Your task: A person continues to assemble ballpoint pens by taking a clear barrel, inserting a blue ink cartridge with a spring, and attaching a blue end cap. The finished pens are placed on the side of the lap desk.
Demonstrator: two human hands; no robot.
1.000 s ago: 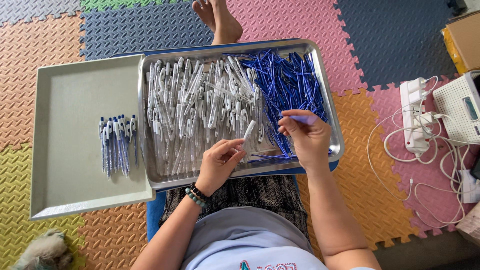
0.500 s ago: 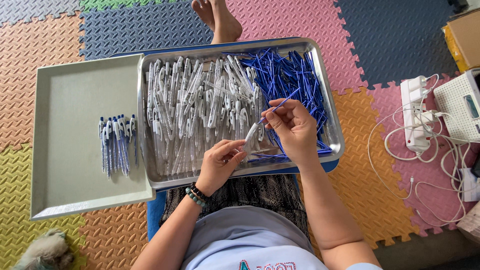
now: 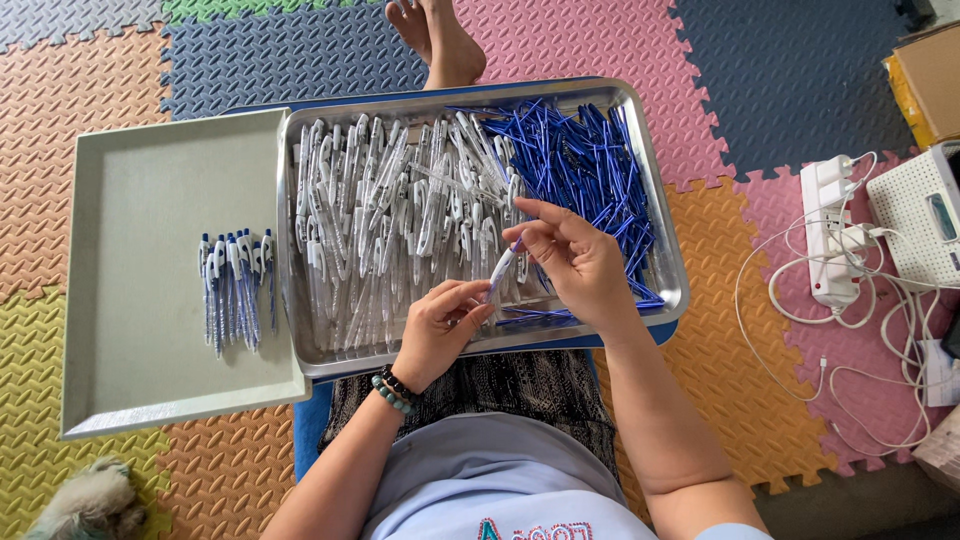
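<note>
- Shifted since a second ago: right hand (image 3: pixel 575 262) drawn back from the blue heap toward the middle of the frame, now meeting the left hand (image 3: pixel 445 325) over the near edge of the steel tray (image 3: pixel 668 250).
- Pinched between right thumb and fingertips (image 3: pixel 530 236): a thin blue refill, its lower end entering the white pen barrel (image 3: pixel 500 270).
- Closed around the barrel's lower end: left fingers curled, thumb pressed on top, barrel tilted up toward the right hand.
- Neither hand slack; both clenched lightly on small parts, other right fingers half open and spread.
- Best done, judging from the pose: barrel kept steady, refill held in line with the barrel's axis, pushed straight without bending.
- Just beneath the hands: a few loose blue refills on the bare tray floor.
- Centre of frame, left part of the steel tray: a dense pile of white pen barrels (image 3: pixel 390 220).
- Upper right part of the same tray: heap of blue refills (image 3: pixel 580 165).
- Left of frame: flat grey tray (image 3: pixel 130 350) touching the steel tray, with a small row of assembled pens (image 3: pixel 235 290).
- Right edge of frame: white power strip (image 3: pixel 830 235) with tangled white cables.
- Underneath everything: coloured foam floor mats (image 3: pixel 100 60); bare foot (image 3: pixel 440 40) at top centre.
</note>
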